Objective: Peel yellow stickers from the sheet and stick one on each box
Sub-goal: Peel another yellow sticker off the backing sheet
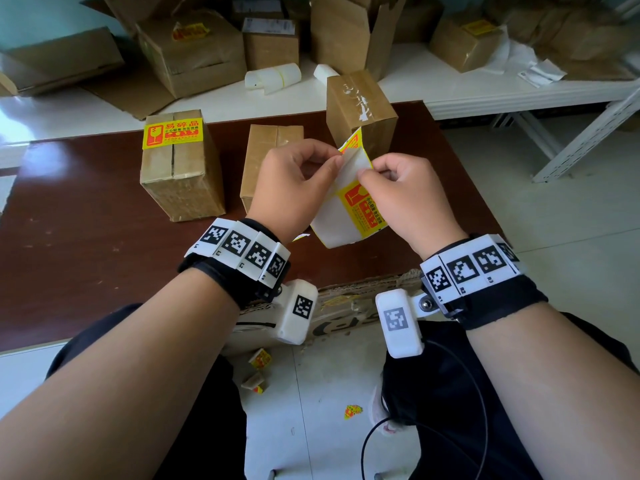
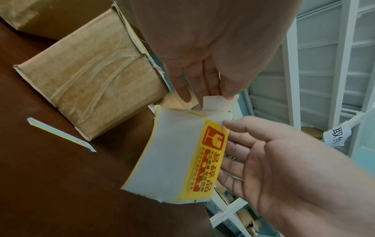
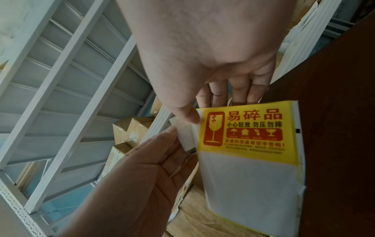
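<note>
Over the brown table (image 1: 86, 220) I hold a pad of sticker sheets (image 1: 337, 216) between both hands. Its top sheet carries one yellow fragile sticker (image 3: 243, 129) above a bare white area. My left hand (image 1: 337, 161) pinches the half-peeled yellow sticker (image 1: 354, 147), whose white back (image 2: 215, 102) faces me. My right hand (image 1: 363, 174) pinches the pad's upper corner, thumb (image 3: 187, 112) on top. Three cardboard boxes stand behind: the left box (image 1: 180, 181) bears a yellow sticker (image 1: 173, 133), while the middle box (image 1: 268, 147) and the tall right box (image 1: 360, 105) show none.
A thin backing strip (image 2: 61, 134) lies on the table near the boxes. Behind runs a white shelf (image 1: 485, 95) with several more cartons and label rolls (image 1: 273, 77). A white metal rack (image 1: 588, 133) stands at the right. Sticker scraps (image 1: 259, 358) litter the floor.
</note>
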